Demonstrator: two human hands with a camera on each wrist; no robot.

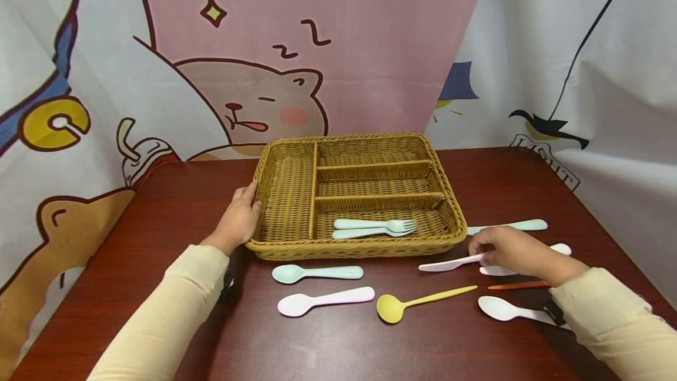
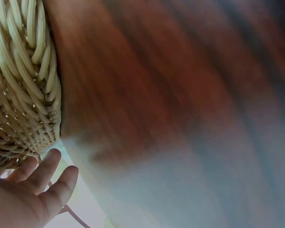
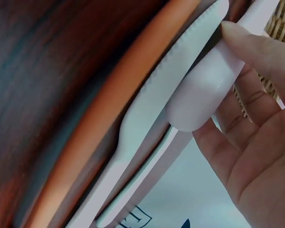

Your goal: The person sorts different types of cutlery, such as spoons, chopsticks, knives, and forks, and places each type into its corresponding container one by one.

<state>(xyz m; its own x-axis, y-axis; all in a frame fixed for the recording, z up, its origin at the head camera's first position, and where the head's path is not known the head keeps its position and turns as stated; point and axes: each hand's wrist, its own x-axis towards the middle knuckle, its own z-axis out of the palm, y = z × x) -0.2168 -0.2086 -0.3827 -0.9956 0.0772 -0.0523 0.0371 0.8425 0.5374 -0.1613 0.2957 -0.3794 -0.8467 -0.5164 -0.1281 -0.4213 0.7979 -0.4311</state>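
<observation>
My left hand (image 1: 240, 219) rests at the left side of a wicker cutlery basket (image 1: 357, 247). In the left wrist view its fingers are loosely extended against the woven wall. My right hand (image 1: 510, 249) pinches a pale pink knife (image 1: 444, 265) between thumb and fingers, just off the basket's front right corner. The knife's blade points left, and its rounded handle (image 3: 204, 95) shows large in the right wrist view. Close beside it lie a white serrated knife (image 3: 156, 90) and a mint knife (image 1: 530, 225). Two mint forks (image 1: 365, 231) lie in the basket's front right compartment.
In front of the basket lie a mint spoon (image 1: 330, 273), a pink spoon (image 1: 344, 296) and a yellow ladle (image 1: 390, 309). An orange utensil (image 1: 515, 285) and a white spoon (image 1: 497, 308) lie near the right sleeve. A printed curtain (image 1: 381, 46) hangs behind the table (image 1: 174, 204).
</observation>
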